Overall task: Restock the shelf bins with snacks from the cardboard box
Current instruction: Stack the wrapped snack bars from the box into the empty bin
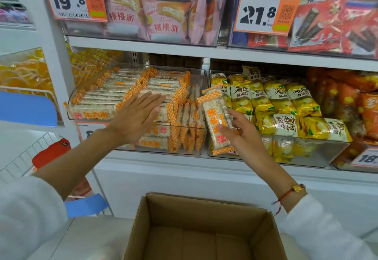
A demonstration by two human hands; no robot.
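Your left hand (136, 116) lies flat, fingers straight, pressing on the stacked rice-cracker packs (114, 94) in the clear shelf bin (201, 130). Your right hand (237, 130) grips one rice-cracker pack (216, 120), held nearly upright just right of that bin's front corner, in front of the yellow snack bags (272, 100). The cardboard box (204, 229) sits open below both hands, its visible floor bare.

The left arm hides most of a price tag (90, 129). The bottom edge crops the cardboard box (204, 229); the right edge crops another tag (367, 158).
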